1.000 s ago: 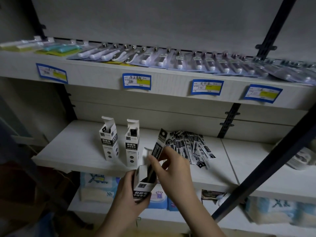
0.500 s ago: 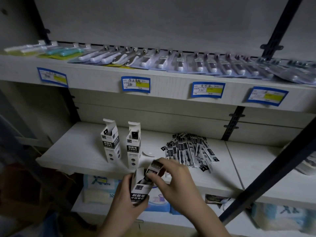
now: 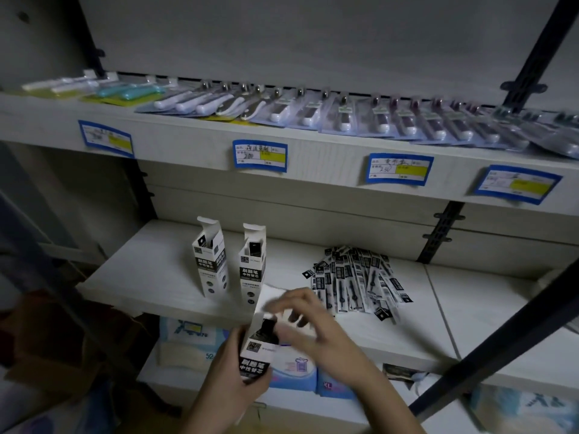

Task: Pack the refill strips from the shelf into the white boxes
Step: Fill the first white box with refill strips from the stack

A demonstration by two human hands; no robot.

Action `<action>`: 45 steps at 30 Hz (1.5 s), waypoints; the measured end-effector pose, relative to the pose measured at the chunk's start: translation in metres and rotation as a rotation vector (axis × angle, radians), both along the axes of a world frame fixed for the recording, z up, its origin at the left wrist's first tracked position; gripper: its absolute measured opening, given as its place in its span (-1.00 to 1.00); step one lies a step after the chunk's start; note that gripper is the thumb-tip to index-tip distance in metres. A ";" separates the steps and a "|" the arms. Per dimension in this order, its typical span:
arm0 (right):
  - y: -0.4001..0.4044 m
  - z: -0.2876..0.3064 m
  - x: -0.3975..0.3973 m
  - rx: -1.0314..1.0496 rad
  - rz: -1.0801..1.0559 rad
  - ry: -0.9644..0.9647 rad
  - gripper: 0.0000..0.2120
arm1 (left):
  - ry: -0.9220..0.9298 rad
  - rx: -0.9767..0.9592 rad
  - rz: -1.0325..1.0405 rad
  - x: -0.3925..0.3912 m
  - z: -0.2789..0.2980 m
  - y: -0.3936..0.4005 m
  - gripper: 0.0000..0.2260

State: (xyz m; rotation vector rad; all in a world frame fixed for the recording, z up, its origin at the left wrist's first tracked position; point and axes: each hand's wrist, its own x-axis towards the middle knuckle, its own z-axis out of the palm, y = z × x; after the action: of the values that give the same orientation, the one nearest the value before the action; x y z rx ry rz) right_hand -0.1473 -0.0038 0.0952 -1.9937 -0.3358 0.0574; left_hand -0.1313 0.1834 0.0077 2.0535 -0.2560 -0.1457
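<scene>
My left hand (image 3: 225, 380) grips a white box (image 3: 257, 349) with black lettering, held in front of the middle shelf's edge, its top flap up. Dark refill strips fill its open top. My right hand (image 3: 316, 327) hovers blurred over the box mouth, fingers spread, apparently holding nothing. Two more white boxes (image 3: 210, 257) (image 3: 252, 261) stand upright with open flaps on the middle shelf (image 3: 150, 270). A fanned pile of black-and-white refill strips (image 3: 357, 281) lies on the shelf to the right of them.
The upper shelf (image 3: 313, 145) carries rows of blister-packed items and blue price labels. Blue-and-white soft packs (image 3: 294, 368) sit on the shelf below. A dark diagonal bar (image 3: 501, 346) crosses the right foreground; dark uprights stand at left and right.
The strip my right hand held has gone down into the box. The right hand's fingers have since lifted off and spread above the box mouth. The view moved closer.
</scene>
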 end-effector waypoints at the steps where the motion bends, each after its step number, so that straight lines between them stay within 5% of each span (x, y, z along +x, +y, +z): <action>1: -0.005 -0.005 0.008 0.133 -0.101 0.022 -0.79 | 0.002 -0.001 0.012 0.001 0.000 0.003 -0.47; 3: -0.017 -0.025 0.038 0.212 -0.378 0.064 -0.88 | 0.022 -0.015 0.025 0.003 0.000 0.009 -0.46; 6: -0.042 -0.079 0.096 -0.228 -0.677 0.127 -0.92 | 0.048 -0.026 0.030 0.003 0.000 0.011 -0.46; 11: -0.058 -0.135 0.137 -0.711 -0.682 0.341 -0.72 | 0.056 -0.050 0.038 0.004 0.008 0.014 -0.48; 15: -0.054 -0.145 0.142 -0.846 -0.687 0.351 -0.75 | 0.090 -0.079 0.058 0.004 0.008 0.020 -0.46; 23: -0.077 -0.127 0.138 -0.475 -0.801 0.330 -0.91 | 0.096 -0.068 0.057 0.010 0.003 0.028 -0.42; 30: -0.066 -0.052 0.090 0.368 -0.771 0.308 -0.94 | 0.090 -0.048 0.035 0.019 0.003 0.023 -0.45; 33: -0.042 -0.009 0.051 0.535 -0.680 0.240 -0.86 | 0.086 -0.027 0.007 0.022 0.003 0.018 -0.43; 38: -0.006 0.038 -0.003 0.537 -0.537 0.170 -0.69 | 0.081 0.005 -0.021 0.024 0.001 0.013 -0.43; 40: 0.007 0.051 -0.014 0.507 -0.514 0.105 -0.84 | 0.081 0.009 -0.028 0.022 0.001 0.011 -0.44; 45: 0.022 0.044 -0.017 0.150 -0.486 0.001 -0.78 | 0.081 -0.004 -0.037 0.018 0.002 0.009 -0.43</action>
State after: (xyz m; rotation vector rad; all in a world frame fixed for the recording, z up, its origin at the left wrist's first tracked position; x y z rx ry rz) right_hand -0.1647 0.0183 0.1388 -1.8759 0.1468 -0.2671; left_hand -0.1132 0.1926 0.0097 2.0350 -0.2438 -0.2498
